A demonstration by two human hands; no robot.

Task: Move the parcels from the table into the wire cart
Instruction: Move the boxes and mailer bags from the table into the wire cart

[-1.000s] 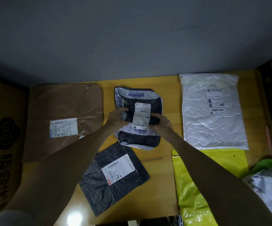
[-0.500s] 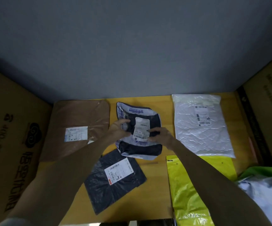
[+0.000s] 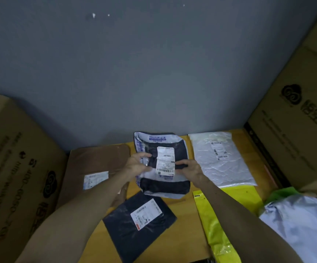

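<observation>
My left hand (image 3: 137,166) and right hand (image 3: 191,168) grip the crumpled dark-and-white plastic mailer with a white label (image 3: 163,164) by its two sides, fingers closed on it above the yellow wooden table (image 3: 184,230). A flat black poly parcel (image 3: 138,224) lies just below it, a brown paper parcel (image 3: 97,168) to the left.

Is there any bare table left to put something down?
Yes: a strip of table between the black parcel and the yellow bag. The back row is crowded: brown parcel, held dark parcel, white parcel.
</observation>
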